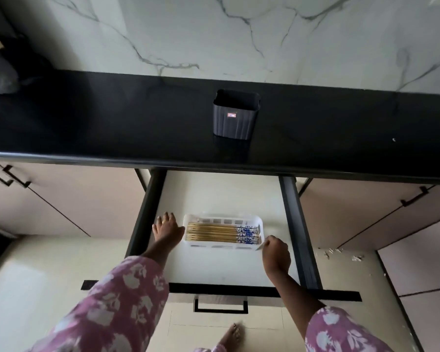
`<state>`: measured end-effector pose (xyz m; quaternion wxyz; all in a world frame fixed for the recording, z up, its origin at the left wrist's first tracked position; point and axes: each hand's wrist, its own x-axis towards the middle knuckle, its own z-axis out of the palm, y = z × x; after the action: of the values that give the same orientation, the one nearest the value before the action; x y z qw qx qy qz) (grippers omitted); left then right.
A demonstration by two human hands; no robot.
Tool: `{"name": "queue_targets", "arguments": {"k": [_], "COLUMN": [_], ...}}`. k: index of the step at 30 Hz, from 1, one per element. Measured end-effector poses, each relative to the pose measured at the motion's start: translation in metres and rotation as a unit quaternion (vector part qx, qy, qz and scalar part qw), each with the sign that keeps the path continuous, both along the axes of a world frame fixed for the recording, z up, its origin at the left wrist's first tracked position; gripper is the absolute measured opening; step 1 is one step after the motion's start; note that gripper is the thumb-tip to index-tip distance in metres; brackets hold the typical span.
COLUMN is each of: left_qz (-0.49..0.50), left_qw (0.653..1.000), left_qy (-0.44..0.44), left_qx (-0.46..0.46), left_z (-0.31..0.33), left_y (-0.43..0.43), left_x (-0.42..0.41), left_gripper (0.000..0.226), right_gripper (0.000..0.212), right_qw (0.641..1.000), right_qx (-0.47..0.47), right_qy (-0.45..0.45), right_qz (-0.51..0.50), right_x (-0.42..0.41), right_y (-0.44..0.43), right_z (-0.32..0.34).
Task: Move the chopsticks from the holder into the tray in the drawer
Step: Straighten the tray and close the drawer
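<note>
One holder (236,115), one tray (224,246), one drawer (221,194), two hands. The chopsticks (222,233) are a flat layer too tightly packed to count; all lie lengthwise in the white tray, blue-patterned ends to the right. The dark ribbed holder stands upright on the black countertop (112,123), nothing sticking out of it. Left hand (168,228) has fingers spread, flat on the drawer floor against the tray's left end. Right hand (274,250) is curled at the tray's near right corner; can't tell if it's gripping. White veined marble wall (213,34), beige cabinets (61,199), pale floor tiles.
</note>
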<state>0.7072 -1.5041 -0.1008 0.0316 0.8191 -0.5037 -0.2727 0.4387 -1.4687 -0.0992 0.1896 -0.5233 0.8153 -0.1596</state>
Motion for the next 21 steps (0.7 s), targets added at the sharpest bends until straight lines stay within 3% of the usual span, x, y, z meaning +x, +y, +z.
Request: {"name": "queue_targets", "arguments": {"k": [5,9,13,17,21], "left_qz": [0.044,0.179,0.297,0.369,0.399], "left_qw": [0.998,0.979,0.950,0.910,0.878], "left_qy": [-0.046,-0.074,0.009,0.171,0.256], "left_qx": [-0.016,-0.069,-0.100,-0.073,-0.070], "left_z": [0.009,0.019,0.026,0.046,0.060], "left_y": [0.052,0.095,0.126,0.140,0.138], "left_x": [0.010,0.013,-0.007,-0.022,-0.027], "left_gripper": [0.061,0.072,0.086,0.088,0.088], "right_gripper": [0.022,0.030,0.049,0.071,0.070], "right_qw": [0.995,0.991,0.989,0.969,0.960], "right_qx": [-0.032,-0.038,-0.020,0.009,0.022], "right_qy": [-0.049,-0.046,-0.004,-0.109,-0.188], "right_qz": [-0.087,-0.117,-0.144,-0.222,-0.207], "right_x": [0.002,0.004,0.010,0.027,0.036], "right_y": [0.020,0.051,0.086,0.109,0.109], "right_z": [0.023,0.038,0.040,0.048,0.051]}}
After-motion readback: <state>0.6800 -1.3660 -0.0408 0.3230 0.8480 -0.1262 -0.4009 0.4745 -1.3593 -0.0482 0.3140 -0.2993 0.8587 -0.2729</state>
